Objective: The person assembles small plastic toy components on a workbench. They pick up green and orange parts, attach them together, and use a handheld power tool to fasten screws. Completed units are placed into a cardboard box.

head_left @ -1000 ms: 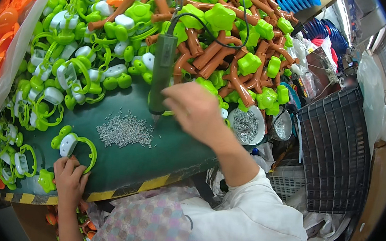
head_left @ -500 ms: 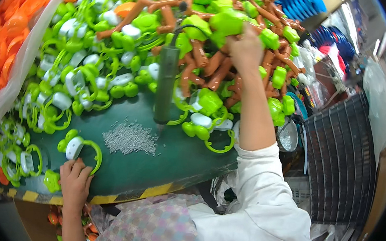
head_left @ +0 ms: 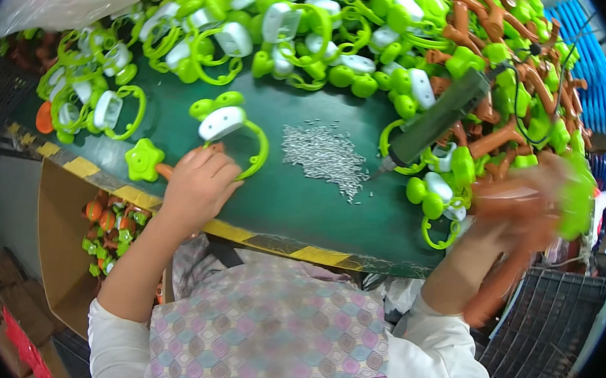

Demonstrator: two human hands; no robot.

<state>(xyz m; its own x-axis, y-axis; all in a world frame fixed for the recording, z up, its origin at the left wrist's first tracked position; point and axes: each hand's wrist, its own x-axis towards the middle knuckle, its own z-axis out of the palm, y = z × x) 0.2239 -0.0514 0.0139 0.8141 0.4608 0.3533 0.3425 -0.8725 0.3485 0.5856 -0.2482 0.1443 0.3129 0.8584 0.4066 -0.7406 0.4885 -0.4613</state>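
Note:
My left hand point(head_left: 202, 182) is closed over a brown plastic branch piece, whose green star-shaped end point(head_left: 145, 160) sticks out on the left. Its fingertips meet a green ring part with a white block point(head_left: 222, 123), lying on the green table. On the right, my right hand point(head_left: 510, 218) is smeared by motion. It grips another brown branch piece point(head_left: 497, 290) with a large green end point(head_left: 577, 199). Between the hands lies a pile of small silver screws point(head_left: 325, 158). A dark green electric screwdriver point(head_left: 439, 118) hangs slanted, its tip beside the screws.
More green and white ring parts point(head_left: 234, 39) are heaped along the back, with brown branches point(head_left: 496, 139) at the right. A plastic bag of orange parts point(head_left: 90, 0) stands far left. Below the striped table edge point(head_left: 232, 232) sits a cardboard box point(head_left: 63, 260). A black crate point(head_left: 546, 333) is right.
My right hand has come back from the far heap toward me, bringing a brown branch piece with a green end. My left hand stays by the ring part. The whole view has shifted.

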